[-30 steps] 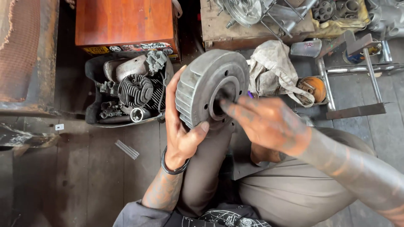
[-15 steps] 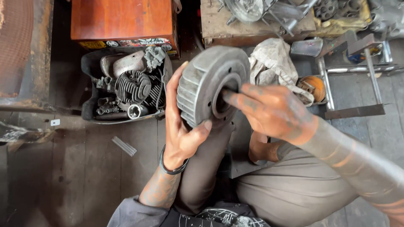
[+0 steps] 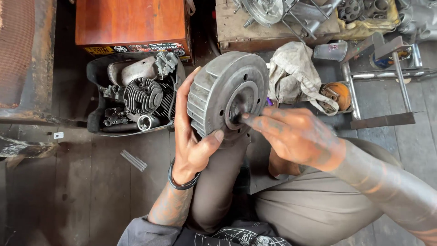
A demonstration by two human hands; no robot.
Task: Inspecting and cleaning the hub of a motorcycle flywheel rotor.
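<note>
Dark plank floor point(image 3: 82, 191): parts tray point(image 3: 93, 123), metal strip point(image 3: 133, 160), rag point(image 3: 296, 75).

Coloured stickers point(image 3: 136, 48) along orange box point(image 3: 129, 20) edge.

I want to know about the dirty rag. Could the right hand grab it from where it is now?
Probably yes. The right hand is busy at the finned metal wheel's hub, but the rag lies just beyond it with nothing between them.

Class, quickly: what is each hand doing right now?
Left hand: closed around the finned drum.
Right hand: fingertips at the drum's centre hole; grip cannot be told.
</note>
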